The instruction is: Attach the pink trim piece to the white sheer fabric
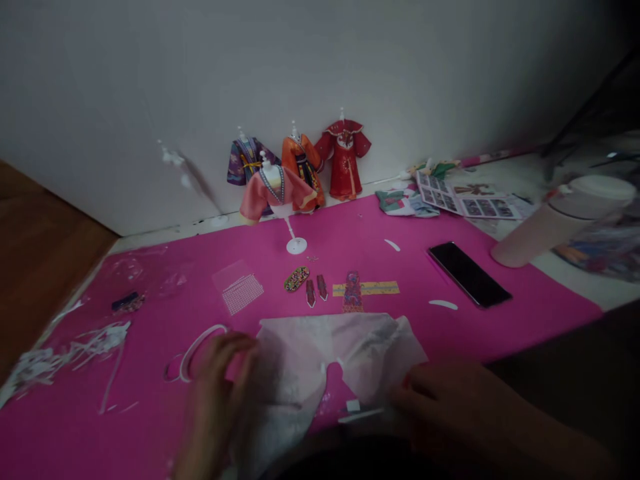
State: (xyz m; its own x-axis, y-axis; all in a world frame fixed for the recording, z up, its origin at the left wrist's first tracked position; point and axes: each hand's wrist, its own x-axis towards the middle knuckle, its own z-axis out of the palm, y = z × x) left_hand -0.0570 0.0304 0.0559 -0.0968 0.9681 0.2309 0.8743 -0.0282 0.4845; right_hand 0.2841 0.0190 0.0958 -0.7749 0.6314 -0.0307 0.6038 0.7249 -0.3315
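A pale, thin paper garment piece (345, 353) lies flat on the pink mat (410, 220) near the front edge. My left hand (220, 393) is blurred and rests on its left side; my right hand (440, 400) presses on its lower right corner. Just beyond the piece lie small paper parts: an oval patterned piece (297, 279), two small dark red strips (316, 291), and a yellow strip crossed by a pink piece (361, 290). A pink paper robe on a white stand (278, 193) stands further back.
Three paper robes, purple (246, 160), orange (303, 163) and red (345, 157), lean on the wall. A black phone (469, 273), a pale cup on its side (560, 220) and instruction sheets (465, 200) are to the right. White paper scraps (65, 353) lie left.
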